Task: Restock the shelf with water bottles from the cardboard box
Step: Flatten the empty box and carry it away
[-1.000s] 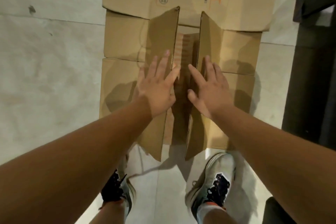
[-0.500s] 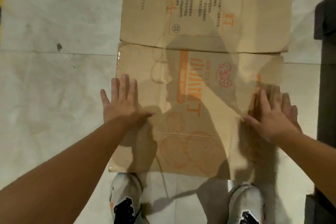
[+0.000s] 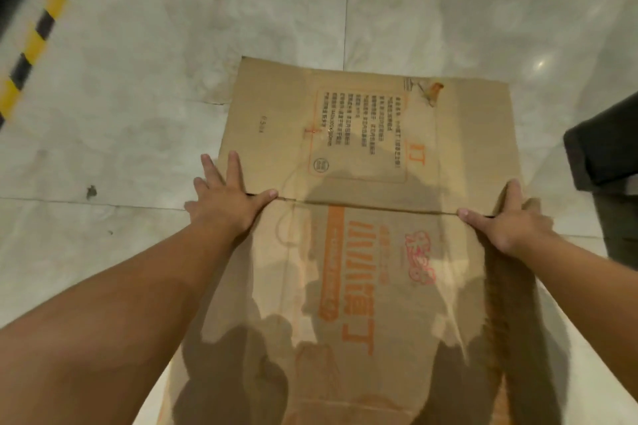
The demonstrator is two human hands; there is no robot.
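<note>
A flattened brown cardboard box (image 3: pixel 362 252) with orange print lies on the floor in front of me. A crease runs across it between the near panel and the far panel. My left hand (image 3: pixel 224 198) lies at the left end of that crease, fingers straight and spread over the box's left edge, thumb along the fold. At the right end of the crease my right hand (image 3: pixel 507 222) presses the right edge with straight fingers, its thumb also on the fold. No water bottles are in view.
Pale marbled floor tiles (image 3: pixel 138 97) surround the box. A dark piece of furniture (image 3: pixel 607 155) stands at the right edge. Yellow and black hazard tape (image 3: pixel 34 38) runs along the floor at the top left.
A second ago both hands were together on two raised flaps in the middle. The flaps now lie flat, and the hands have spread to the sides and slid forward to the crease.
</note>
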